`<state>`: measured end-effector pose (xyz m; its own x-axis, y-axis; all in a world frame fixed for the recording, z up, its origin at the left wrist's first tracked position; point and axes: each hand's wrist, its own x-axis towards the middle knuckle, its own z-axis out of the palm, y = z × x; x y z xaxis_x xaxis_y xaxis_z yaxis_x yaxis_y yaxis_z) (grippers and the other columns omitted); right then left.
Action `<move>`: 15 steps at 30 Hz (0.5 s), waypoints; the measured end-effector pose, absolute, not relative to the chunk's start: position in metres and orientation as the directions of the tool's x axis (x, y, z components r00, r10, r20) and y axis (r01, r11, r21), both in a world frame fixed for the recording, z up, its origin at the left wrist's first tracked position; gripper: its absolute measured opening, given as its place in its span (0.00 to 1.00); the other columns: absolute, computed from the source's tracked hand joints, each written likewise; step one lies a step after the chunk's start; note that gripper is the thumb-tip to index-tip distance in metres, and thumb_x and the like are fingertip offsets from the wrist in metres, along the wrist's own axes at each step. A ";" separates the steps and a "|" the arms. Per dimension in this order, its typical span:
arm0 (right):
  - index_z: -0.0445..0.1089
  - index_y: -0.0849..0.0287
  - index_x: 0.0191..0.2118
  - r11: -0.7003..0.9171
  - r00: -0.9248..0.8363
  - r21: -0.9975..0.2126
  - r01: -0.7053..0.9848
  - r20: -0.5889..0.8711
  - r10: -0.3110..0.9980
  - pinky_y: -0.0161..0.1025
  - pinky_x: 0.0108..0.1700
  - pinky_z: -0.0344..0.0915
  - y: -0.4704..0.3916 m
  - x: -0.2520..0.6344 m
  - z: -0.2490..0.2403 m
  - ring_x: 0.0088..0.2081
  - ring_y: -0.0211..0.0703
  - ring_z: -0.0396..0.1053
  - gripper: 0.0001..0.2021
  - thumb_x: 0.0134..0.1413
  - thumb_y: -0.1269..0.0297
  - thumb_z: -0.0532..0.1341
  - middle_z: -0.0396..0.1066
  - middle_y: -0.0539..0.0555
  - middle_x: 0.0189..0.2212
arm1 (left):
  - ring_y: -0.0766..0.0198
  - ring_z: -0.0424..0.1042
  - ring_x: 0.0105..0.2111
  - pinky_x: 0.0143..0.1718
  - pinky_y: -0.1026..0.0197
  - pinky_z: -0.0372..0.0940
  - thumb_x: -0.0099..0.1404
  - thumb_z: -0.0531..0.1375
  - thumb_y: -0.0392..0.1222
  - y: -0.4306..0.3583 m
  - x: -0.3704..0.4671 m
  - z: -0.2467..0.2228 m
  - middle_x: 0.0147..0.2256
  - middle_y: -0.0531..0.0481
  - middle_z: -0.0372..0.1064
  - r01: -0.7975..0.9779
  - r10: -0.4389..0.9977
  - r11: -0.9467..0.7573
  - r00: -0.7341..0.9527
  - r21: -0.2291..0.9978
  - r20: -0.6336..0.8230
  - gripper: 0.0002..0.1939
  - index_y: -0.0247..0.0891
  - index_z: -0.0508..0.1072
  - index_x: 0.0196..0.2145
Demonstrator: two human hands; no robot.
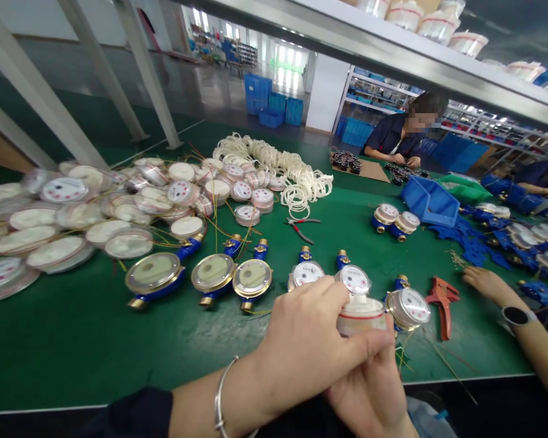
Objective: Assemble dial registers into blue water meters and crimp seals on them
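Observation:
Both my hands meet low in the middle right of the view, around a round, clear-cased water meter register [361,316] with a red ring about its rim. My left hand [304,334], with a silver bangle on the wrist, wraps over its near left side. From below and the right, my right hand [369,389] grips it too, partly hidden behind the left. Just beyond stand blue and brass water meters with white dials [352,280]; another meter [408,309] sits to the right. Farther left, several meter bodies [212,272] show pale greenish faces.
Piled registers [139,207] with thin wires fill the table's left. Behind are white rings [296,176] and red-handled pliers [301,229]. An orange cutter [444,304] lies near a co-worker's watch-wearing arm [497,292]. A blue bin [429,201] stands beyond; a shelf beam [369,42] crosses above.

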<state>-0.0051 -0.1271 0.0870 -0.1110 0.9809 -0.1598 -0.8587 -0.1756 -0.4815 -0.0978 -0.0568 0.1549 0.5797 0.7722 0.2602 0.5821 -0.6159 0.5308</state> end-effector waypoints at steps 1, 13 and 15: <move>0.71 0.51 0.47 -0.178 -0.107 -0.507 -0.843 -0.165 0.980 0.37 0.26 0.66 -0.127 -0.005 0.086 0.35 0.44 0.70 0.35 0.52 0.33 0.40 0.72 0.55 0.43 | 0.61 0.66 0.28 0.22 0.61 0.54 0.53 0.61 0.63 -0.058 -0.099 0.154 0.28 0.53 0.67 0.575 0.772 -0.617 0.576 0.537 0.269 0.22 0.41 0.66 0.24; 0.71 0.48 0.45 -0.096 0.040 -0.627 -0.773 -0.198 0.979 0.50 0.58 0.58 -0.124 -0.014 0.082 0.53 0.46 0.65 0.33 0.54 0.34 0.38 0.70 0.53 0.47 | 0.59 0.68 0.31 0.26 0.60 0.59 0.54 0.60 0.64 -0.062 -0.125 0.140 0.29 0.50 0.68 0.504 0.734 -0.664 0.578 0.552 0.355 0.23 0.40 0.67 0.27; 0.69 0.47 0.47 -0.062 0.119 -0.674 -0.736 -0.220 0.968 0.51 0.54 0.62 -0.123 -0.016 0.082 0.50 0.48 0.67 0.29 0.55 0.36 0.43 0.69 0.53 0.49 | 0.59 0.68 0.31 0.27 0.59 0.60 0.54 0.59 0.66 -0.062 -0.133 0.134 0.30 0.50 0.68 0.506 0.734 -0.664 0.582 0.550 0.350 0.24 0.40 0.68 0.27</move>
